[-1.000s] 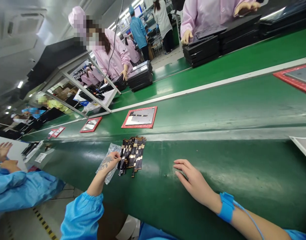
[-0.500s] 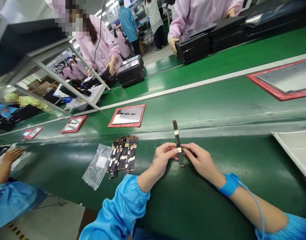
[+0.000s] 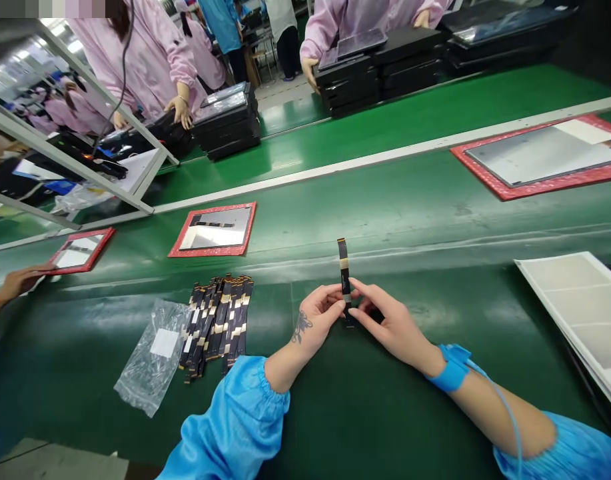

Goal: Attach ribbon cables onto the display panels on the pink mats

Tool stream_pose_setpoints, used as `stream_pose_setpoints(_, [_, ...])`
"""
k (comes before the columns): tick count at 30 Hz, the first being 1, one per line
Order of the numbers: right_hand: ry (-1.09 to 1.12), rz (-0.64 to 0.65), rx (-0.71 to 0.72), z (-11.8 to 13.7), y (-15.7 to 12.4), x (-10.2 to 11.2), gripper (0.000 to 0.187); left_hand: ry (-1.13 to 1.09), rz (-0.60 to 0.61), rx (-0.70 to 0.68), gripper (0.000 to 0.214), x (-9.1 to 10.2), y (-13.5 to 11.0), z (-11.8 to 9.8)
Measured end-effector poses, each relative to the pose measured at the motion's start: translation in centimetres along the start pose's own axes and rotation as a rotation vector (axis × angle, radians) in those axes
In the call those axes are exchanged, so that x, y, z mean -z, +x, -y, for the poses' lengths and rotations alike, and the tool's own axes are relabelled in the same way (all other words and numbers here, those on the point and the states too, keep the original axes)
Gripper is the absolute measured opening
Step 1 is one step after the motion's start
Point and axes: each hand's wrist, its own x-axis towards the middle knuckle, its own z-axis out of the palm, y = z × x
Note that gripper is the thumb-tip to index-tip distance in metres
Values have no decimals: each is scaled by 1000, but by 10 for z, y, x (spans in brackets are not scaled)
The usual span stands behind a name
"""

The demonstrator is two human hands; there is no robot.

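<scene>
At the left, a clear plastic bag point(image 3: 152, 360) lay flat on the green belt point(image 3: 435, 220), with a pile of flex cables point(image 3: 218, 320) just beside it. The left hand point(image 3: 318, 317) pinched the lower part of a single flex cable point(image 3: 343, 267) between thumb and fingers. This cable stood nearly upright above the belt. The right hand point(image 3: 392, 327) pinched the same lower end from the other side. A blue wrist strap point(image 3: 450, 369) sat on the right wrist.

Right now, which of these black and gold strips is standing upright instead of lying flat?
The single strip pinched between your left hand and right hand; the rest lie flat in a pile beside the plastic bag.
</scene>
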Motion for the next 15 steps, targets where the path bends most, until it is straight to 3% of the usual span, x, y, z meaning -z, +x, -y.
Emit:
stream_pose_setpoints(8, [-4,14,24,-2,0,1,48,-65,59,-30,36,2,-1,2])
stream_pose_setpoints(15, [-27,15,13,0,1,1,43,-67,68,-26,41,4,-1,4])
